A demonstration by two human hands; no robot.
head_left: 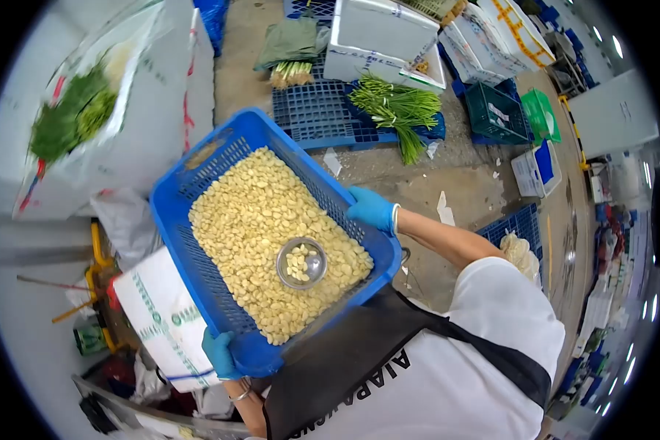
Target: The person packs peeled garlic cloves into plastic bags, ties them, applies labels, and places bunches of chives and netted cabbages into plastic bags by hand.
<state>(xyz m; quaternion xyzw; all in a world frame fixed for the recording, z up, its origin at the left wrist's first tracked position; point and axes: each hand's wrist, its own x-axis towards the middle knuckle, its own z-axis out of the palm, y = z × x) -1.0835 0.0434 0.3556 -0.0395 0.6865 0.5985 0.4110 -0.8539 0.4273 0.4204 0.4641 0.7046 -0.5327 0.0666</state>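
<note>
A blue plastic basket (170,209) full of pale, peeled cloves or beans (249,213) is held tilted in front of my body. A small round metal bowl (318,265) with a few of the pale pieces in it rests on top of them. My left hand (221,353), in a blue glove, grips the basket's rim at the lower left, fingers wrapped round the edge. On the basket's right side my right hand (374,210), also gloved in blue, is closed on the rim near the corner.
Foam boxes (378,33) and green stalks (400,106) are on blue pallets (308,110) ahead. A large foam box (150,95) with leafy greens stands left. A white sack (165,315) lies lower left. A green crate (495,114) and white bin (528,174) stand right.
</note>
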